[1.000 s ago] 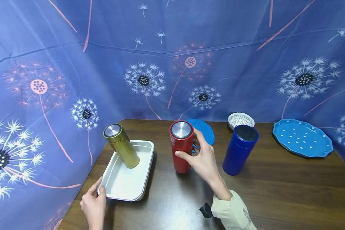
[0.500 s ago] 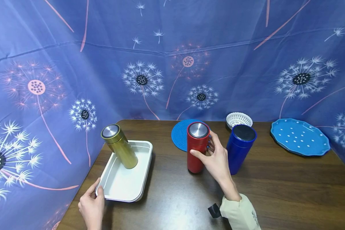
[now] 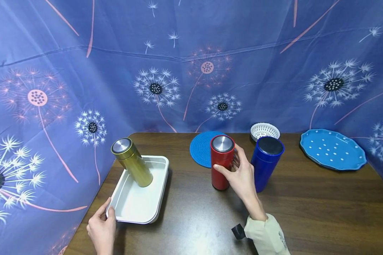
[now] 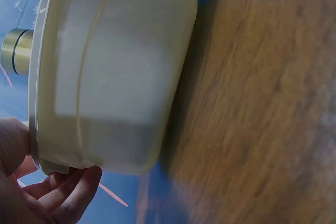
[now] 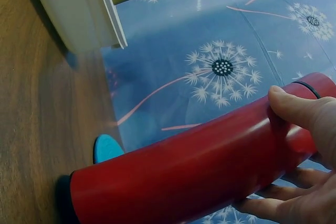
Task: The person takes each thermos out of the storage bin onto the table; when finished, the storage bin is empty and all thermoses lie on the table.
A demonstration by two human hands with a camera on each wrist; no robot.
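A red thermos (image 3: 221, 166) with a silver lid top stands upright on the table, left of a blue thermos (image 3: 266, 166). My right hand (image 3: 241, 176) grips its upper body, thumb in front and fingers round the far side. My left hand (image 3: 102, 225) pinches the near left corner of a white rectangular tub (image 3: 140, 209); in the left wrist view the thumb lies at the rim and the fingers (image 4: 84, 190) curl under it. Inside the tub stands a gold thermos (image 3: 135, 166). The right wrist view has the red thermos (image 5: 199, 158) across it, its base at the wood.
Behind the red thermos lies a round blue woven mat (image 3: 199, 150). A white lattice bowl (image 3: 264, 130) sits behind the blue thermos. Far right is a blue polka-dot platter (image 3: 333, 150). A blue dandelion-print cloth (image 3: 261, 71) hangs along the table's back and left.
My right hand has moved the red thermos rightward, next to the blue one, mostly in the first half second. My left hand keeps its hold on the tub.
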